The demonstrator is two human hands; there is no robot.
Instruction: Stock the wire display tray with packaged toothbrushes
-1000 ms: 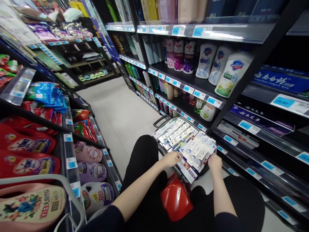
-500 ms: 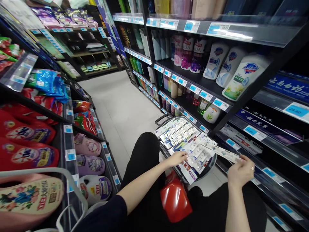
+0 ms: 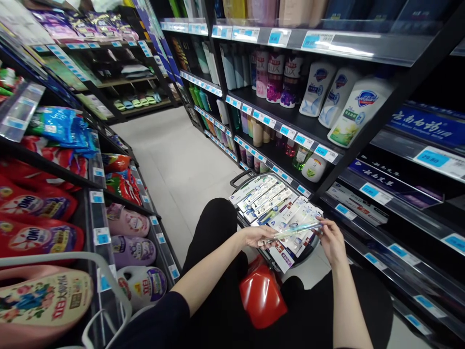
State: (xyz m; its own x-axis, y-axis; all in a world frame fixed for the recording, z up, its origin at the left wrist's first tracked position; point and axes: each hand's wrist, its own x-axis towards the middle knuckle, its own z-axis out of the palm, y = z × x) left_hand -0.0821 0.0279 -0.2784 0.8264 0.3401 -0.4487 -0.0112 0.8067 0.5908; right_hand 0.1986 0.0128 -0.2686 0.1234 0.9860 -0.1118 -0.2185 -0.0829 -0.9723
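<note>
My left hand (image 3: 257,236) and my right hand (image 3: 332,239) hold a long, thin toothbrush package (image 3: 297,230) between them, one at each end. It is clear and shiny, and lies almost level. My fingers are closed on its ends. Just beneath it, several flat white packs with green, blue and purple print (image 3: 271,198) are spread over a black basket (image 3: 240,180). Their overlapping layers hide most of the basket's inside. A glossy red object (image 3: 262,296) sits between my knees, below the basket; its kind is unclear.
Shelves on the right carry body wash bottles (image 3: 358,114) and boxed toothpaste (image 3: 428,123). Left shelves hold red detergent bags (image 3: 36,237), bottles (image 3: 136,249) and a pink jug (image 3: 43,303). Pale floor (image 3: 163,160) runs between them toward a rack with slippers (image 3: 138,103).
My right hand has moved left and inward with the package, turning it over the packs. My left hand has left the packs and now grips the package's other end.
</note>
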